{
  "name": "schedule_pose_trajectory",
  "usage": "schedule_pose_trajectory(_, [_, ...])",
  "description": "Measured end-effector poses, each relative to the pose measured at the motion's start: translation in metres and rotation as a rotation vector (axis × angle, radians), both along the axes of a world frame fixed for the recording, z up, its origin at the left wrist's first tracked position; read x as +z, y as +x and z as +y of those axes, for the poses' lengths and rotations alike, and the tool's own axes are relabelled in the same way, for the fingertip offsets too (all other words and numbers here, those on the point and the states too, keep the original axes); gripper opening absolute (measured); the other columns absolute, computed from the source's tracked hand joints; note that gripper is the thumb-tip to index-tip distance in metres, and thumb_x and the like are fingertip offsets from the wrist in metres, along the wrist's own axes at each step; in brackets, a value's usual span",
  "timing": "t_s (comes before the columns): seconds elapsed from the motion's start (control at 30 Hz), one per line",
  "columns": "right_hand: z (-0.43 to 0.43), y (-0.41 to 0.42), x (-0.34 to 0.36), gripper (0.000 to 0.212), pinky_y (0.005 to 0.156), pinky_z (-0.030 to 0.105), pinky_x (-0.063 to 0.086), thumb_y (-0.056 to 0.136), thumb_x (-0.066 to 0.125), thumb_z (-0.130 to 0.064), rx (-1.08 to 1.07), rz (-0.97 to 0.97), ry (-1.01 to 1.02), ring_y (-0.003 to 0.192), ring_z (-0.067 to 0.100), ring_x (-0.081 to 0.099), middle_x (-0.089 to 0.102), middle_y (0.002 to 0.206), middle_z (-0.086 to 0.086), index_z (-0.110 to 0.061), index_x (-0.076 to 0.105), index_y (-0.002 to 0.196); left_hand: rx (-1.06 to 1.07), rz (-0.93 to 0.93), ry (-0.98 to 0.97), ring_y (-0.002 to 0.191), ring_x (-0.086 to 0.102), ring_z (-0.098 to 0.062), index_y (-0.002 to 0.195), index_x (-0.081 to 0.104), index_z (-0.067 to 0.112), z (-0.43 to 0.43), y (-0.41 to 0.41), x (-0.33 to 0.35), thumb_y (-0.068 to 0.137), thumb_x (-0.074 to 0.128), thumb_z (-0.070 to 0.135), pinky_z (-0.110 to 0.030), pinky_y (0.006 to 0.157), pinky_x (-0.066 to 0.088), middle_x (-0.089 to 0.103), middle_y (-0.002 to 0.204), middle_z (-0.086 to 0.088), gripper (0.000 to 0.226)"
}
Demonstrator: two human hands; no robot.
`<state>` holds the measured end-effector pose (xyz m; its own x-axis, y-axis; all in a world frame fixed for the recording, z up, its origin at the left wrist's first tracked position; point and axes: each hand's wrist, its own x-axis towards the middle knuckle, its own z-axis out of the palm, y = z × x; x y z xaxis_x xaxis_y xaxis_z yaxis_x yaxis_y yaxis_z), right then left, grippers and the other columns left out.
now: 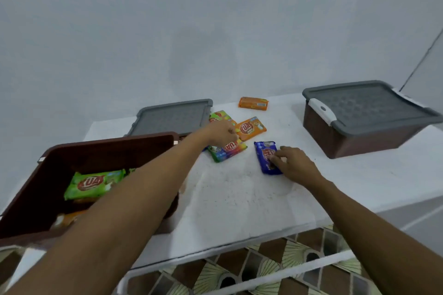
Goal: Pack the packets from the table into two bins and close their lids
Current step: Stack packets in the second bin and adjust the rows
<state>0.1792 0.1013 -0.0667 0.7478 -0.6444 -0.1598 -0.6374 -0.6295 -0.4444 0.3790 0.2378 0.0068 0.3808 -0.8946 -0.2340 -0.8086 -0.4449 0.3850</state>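
White table (239,199): left hand (221,133) half-hides rainbow packet (230,152), grip unclear; right hand (296,163) pinches blue packet (265,159).

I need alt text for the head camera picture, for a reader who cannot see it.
Two hands reach over a white table: the left hand to a rainbow packet, the right hand gripping a blue packet. An open brown bin holds packets at left; a lidded bin stands at right.
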Motion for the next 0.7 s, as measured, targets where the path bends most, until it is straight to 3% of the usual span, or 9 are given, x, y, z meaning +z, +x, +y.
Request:
schedule_pose_trajectory(0.07, [-0.002, -0.006, -0.001, 0.027, 0.077, 0.034, 0.049, 0.092, 0.057, -0.046, -0.044, -0.035, -0.033, 0.1, 0.02, 0.058, 0.065, 0.119, 0.006, -0.022, 0.065, 0.102, 0.095, -0.017, 0.028, 0.087, 0.054, -0.023, 0.105, 0.064, 0.0, -0.019, -0.007, -0.018, 0.099, 0.045, 0.026, -0.035, 0.077, 0.044, 0.064, 0.1, -0.014, 0.033])
schedule_pose_trajectory(0.13, [-0.004, -0.012, -0.008, 0.027, 0.075, 0.037, 0.051, 0.087, 0.064, -0.048, -0.093, -0.072, -0.103, 0.092, 0.018, 0.059, 0.067, 0.108, 0.002, -0.022, 0.059, 0.091, 0.199, -0.058, 0.02, 0.097, 0.057, -0.027, 0.108, 0.06, 0.003, -0.03, -0.014, -0.038, 0.098, 0.046, 0.023, -0.035, 0.08, 0.045, 0.063, 0.111, -0.016, 0.027])
schedule_pose_trajectory(0.2, [-0.007, -0.013, -0.011, 0.031, 0.081, 0.042, 0.052, 0.082, 0.072, -0.045, -0.147, -0.144, -0.038, 0.095, 0.019, 0.059, 0.066, 0.109, 0.0, -0.024, 0.053, 0.096, 0.319, -0.105, -0.019, 0.108, 0.055, -0.03, 0.116, 0.055, 0.008, -0.033, -0.019, -0.061, 0.096, 0.051, 0.024, -0.041, 0.089, 0.049, 0.058, 0.121, -0.014, 0.026])
schedule_pose_trajectory(0.3, [-0.016, -0.006, -0.009, 0.05, 0.089, 0.045, 0.053, 0.079, 0.077, -0.034, -0.212, -0.177, 0.177, 0.104, 0.021, 0.061, 0.064, 0.118, 0.002, -0.026, 0.045, 0.117, 0.468, -0.145, -0.068, 0.12, 0.048, -0.034, 0.126, 0.052, 0.015, -0.031, -0.022, -0.077, 0.09, 0.063, 0.035, -0.049, 0.099, 0.045, 0.045, 0.134, -0.014, 0.043])
schedule_pose_trajectory(0.37, [-0.019, 0.0, -0.008, 0.066, 0.095, 0.048, 0.05, 0.082, 0.075, -0.033, -0.238, -0.122, 0.254, 0.113, 0.023, 0.059, 0.061, 0.127, 0.004, -0.024, 0.038, 0.135, 0.538, -0.056, -0.09, 0.118, 0.049, -0.034, 0.124, 0.053, 0.013, -0.029, -0.022, -0.077, 0.085, 0.07, 0.038, -0.048, 0.099, 0.046, 0.04, 0.135, -0.014, 0.05])
schedule_pose_trajectory(0.43, [-0.019, 0.008, -0.013, 0.077, 0.102, 0.05, 0.043, 0.084, 0.069, -0.046, -0.248, -0.029, 0.195, 0.125, 0.028, 0.05, 0.053, 0.138, 0.006, -0.022, 0.028, 0.145, 0.557, -0.021, -0.089, 0.115, 0.052, -0.031, 0.123, 0.052, 0.012, -0.027, -0.022, -0.075, 0.082, 0.074, 0.035, -0.044, 0.095, 0.049, 0.042, 0.133, -0.012, 0.052])
schedule_pose_trajectory(0.53, [-0.01, 0.017, -0.016, 0.081, 0.105, 0.048, 0.033, 0.082, 0.061, -0.062, -0.268, 0.077, 0.036, 0.132, 0.031, 0.04, 0.044, 0.143, 0.01, -0.018, 0.032, 0.144, 0.552, 0.026, -0.092, 0.115, 0.053, -0.031, 0.128, 0.043, 0.015, -0.025, -0.024, -0.072, 0.078, 0.077, 0.032, -0.046, 0.095, 0.05, 0.044, 0.132, -0.011, 0.062])
schedule_pose_trajectory(0.63, [-0.009, 0.025, -0.014, 0.076, 0.103, 0.045, 0.039, 0.078, 0.068, -0.059, -0.269, 0.092, 0.09, 0.126, 0.029, 0.046, 0.048, 0.138, 0.009, -0.017, 0.04, 0.135, 0.522, 0.182, -0.073, 0.116, 0.053, -0.028, 0.132, 0.04, 0.012, -0.021, -0.023, -0.067, 0.08, 0.077, 0.027, -0.043, 0.095, 0.049, 0.051, 0.131, -0.01, 0.065])
schedule_pose_trajectory(0.7, [-0.008, 0.029, -0.009, 0.074, 0.095, 0.042, 0.049, 0.076, 0.076, -0.049, -0.243, 0.057, 0.19, 0.119, 0.027, 0.052, 0.05, 0.135, 0.008, -0.016, 0.041, 0.132, 0.548, 0.409, -0.115, 0.111, 0.054, -0.024, 0.133, 0.044, 0.011, -0.017, -0.022, -0.061, 0.083, 0.074, 0.024, -0.036, 0.093, 0.049, 0.053, 0.133, -0.009, 0.06])
